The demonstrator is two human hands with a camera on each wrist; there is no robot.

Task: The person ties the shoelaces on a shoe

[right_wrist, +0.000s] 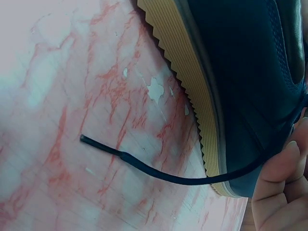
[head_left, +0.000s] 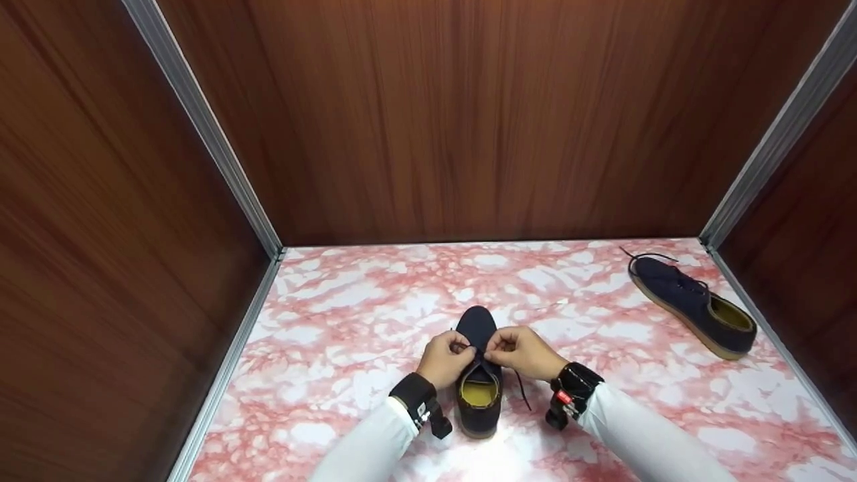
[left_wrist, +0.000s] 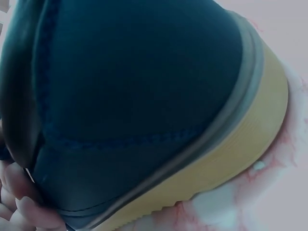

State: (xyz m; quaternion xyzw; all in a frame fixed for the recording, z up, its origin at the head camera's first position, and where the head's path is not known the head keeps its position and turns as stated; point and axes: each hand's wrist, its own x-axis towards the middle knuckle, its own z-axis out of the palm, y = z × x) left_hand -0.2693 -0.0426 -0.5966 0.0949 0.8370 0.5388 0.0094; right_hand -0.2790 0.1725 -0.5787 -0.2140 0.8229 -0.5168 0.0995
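Note:
A dark navy shoe (head_left: 477, 324) with a tan sole stands on the marbled surface, toe pointing away from me. Over its lacing, my left hand (head_left: 444, 360) pinches a shoelace between thumb and curled fingers. From the other side my right hand (head_left: 530, 353) pinches the lace too, close to the left fingertips. One dark lace end (right_wrist: 192, 181) hangs free past the right fingers and lies out beside the sole in the right wrist view. The left wrist view shows the shoe's heel side (left_wrist: 144, 77) close up, with the left fingers (left_wrist: 36, 211) at its lower left; the lace is hidden there.
A second matching shoe (head_left: 689, 301) lies at the right, its laces loose over the toe. Brown wood-grain panels (head_left: 469, 120) with grey metal edging (head_left: 221, 144) enclose the pink-and-white surface (head_left: 348, 301) at the back and sides.

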